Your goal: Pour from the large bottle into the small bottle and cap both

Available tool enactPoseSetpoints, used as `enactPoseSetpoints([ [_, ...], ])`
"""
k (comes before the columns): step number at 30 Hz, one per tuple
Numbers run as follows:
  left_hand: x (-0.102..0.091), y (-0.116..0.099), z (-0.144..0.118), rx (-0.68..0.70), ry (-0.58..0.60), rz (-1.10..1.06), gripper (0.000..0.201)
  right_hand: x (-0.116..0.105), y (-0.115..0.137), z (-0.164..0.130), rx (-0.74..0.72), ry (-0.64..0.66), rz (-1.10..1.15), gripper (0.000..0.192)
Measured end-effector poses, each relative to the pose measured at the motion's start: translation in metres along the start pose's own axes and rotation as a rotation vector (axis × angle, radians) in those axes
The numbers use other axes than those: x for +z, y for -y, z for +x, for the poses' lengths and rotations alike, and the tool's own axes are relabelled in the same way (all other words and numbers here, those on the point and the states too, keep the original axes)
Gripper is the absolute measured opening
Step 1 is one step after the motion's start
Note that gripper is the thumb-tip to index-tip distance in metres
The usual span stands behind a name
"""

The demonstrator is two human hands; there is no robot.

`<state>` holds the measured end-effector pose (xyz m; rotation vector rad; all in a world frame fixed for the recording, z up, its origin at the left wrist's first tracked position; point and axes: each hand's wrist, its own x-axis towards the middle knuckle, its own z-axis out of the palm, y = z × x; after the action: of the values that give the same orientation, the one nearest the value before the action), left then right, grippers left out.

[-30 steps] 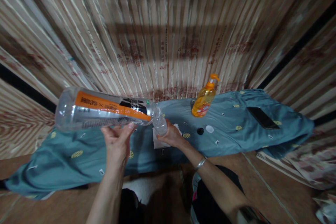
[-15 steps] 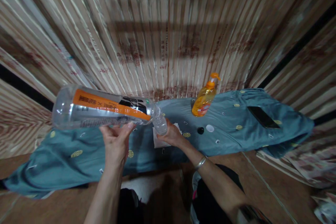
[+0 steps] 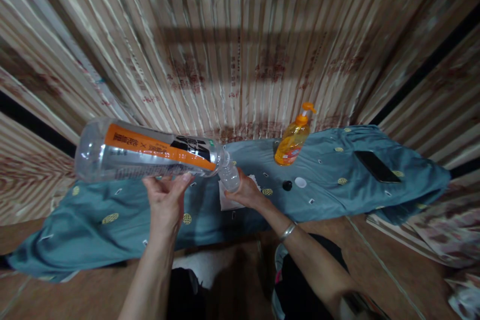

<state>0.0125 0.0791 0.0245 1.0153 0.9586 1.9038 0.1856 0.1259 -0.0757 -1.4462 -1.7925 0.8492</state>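
My left hand [image 3: 167,195] is closed around the underside of a large clear plastic bottle [image 3: 146,152] with an orange, black and silver label. The large bottle lies almost level, its neck pointing right and tipped slightly down. Its mouth meets the top of a small clear bottle [image 3: 229,176], which leans with its base toward me. Fingers of my right hand [image 3: 245,190] wrap round that small bottle. Under it lies a piece of white paper [image 3: 227,203]. Whether liquid is passing between the two bottles, I cannot tell.
An orange pump bottle [image 3: 292,140] stands on the teal cloth [image 3: 326,195] at the right. Near it lie a black cap [image 3: 287,185] and a white cap [image 3: 300,182]. A dark phone [image 3: 377,166] rests farther right. Striped curtain [image 3: 240,60] hangs behind.
The large bottle's base has risen very slightly. Both hands keep the same hold, and the two mouths stay together.
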Motion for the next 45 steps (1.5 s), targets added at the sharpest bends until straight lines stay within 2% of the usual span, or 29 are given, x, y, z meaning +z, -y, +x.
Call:
enactPoseSetpoints([
  [14, 0.005, -0.006, 0.003, -0.008, 0.011, 0.004, 0.075, 0.001, 0.001, 0.000, 0.015, 0.009, 0.003, 0.059],
  [28, 0.002, -0.006, 0.009, 0.003, 0.039, 0.027, 0.062, 0.001, -0.002, 0.001, 0.013, 0.013, 0.035, 0.061],
  [36, 0.000, -0.005, 0.013, -0.007, 0.080, 0.029, 0.062, 0.003, -0.004, 0.001, 0.013, 0.006, 0.026, 0.061],
  [45, -0.001, -0.005, 0.012, -0.035, 0.063, -0.016, 0.059, 0.004, -0.008, 0.002, -0.003, 0.010, 0.002, 0.060],
])
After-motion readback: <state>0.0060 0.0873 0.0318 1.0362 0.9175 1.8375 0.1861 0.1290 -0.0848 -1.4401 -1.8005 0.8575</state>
